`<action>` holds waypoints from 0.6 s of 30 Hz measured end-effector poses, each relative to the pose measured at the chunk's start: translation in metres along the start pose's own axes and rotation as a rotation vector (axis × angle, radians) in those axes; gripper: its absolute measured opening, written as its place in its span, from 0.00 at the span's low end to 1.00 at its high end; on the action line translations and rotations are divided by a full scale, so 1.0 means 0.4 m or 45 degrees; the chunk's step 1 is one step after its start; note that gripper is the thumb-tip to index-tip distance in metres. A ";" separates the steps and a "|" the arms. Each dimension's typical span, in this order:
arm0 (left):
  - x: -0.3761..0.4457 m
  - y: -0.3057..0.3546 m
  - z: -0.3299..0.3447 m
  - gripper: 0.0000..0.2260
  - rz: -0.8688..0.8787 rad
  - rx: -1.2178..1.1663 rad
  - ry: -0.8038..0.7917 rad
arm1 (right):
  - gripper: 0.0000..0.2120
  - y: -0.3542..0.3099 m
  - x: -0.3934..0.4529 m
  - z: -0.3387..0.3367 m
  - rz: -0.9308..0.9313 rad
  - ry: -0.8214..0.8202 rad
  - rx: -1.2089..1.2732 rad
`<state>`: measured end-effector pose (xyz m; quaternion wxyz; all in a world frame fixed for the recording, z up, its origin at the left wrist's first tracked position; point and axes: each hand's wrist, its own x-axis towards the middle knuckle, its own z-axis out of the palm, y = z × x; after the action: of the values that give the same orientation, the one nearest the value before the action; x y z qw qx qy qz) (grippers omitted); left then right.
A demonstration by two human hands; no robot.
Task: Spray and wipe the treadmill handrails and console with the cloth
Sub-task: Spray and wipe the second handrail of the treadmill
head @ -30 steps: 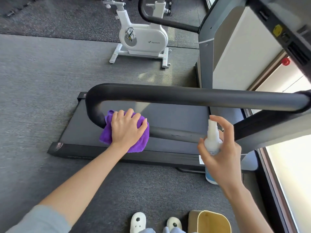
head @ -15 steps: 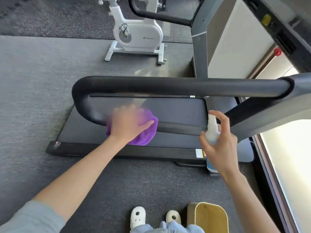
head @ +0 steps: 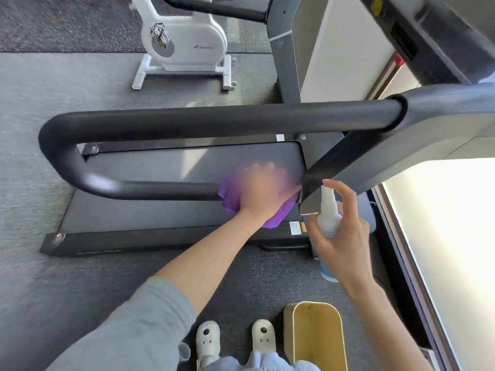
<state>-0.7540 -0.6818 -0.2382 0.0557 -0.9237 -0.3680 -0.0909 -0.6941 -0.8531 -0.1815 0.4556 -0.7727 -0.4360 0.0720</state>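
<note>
The black treadmill handrail [head: 187,120] loops from the grey upright on the right round to a lower bar [head: 150,189]. My left hand [head: 263,191], blurred by motion, grips the purple cloth [head: 276,219] around the right end of that lower bar, close to where it meets the grey frame [head: 356,167]. My right hand [head: 341,231] holds a white spray bottle [head: 328,210] upright just right of the cloth, forefinger raised over the nozzle. The console [head: 428,36] is at the top right, mostly out of frame.
The treadmill deck [head: 150,218] lies on grey carpet below the rail. A white exercise bike [head: 184,46] stands behind it. A yellow bin [head: 316,338] sits by my white shoes [head: 207,341]. A bright window [head: 450,250] runs along the right edge.
My left hand has slid the purple cloth rightward along the lower bar, from the left bend to its right end. The right hand with the bottle has stayed near the frame.
</note>
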 end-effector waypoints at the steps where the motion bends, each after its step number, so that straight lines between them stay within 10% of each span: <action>1: 0.002 0.004 -0.001 0.31 0.051 0.000 -0.029 | 0.31 0.002 -0.003 -0.006 -0.011 -0.002 0.006; 10: -0.088 -0.279 -0.021 0.37 0.257 0.066 0.062 | 0.30 0.026 0.001 -0.019 0.007 0.018 0.035; 18: -0.016 -0.107 0.017 0.34 0.180 0.008 0.125 | 0.29 0.057 0.003 -0.031 0.074 0.034 0.030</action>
<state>-0.7871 -0.6541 -0.2445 0.0828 -0.9416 -0.2990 -0.1309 -0.6733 -0.8649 -0.1916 0.4681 -0.7806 -0.4063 0.0801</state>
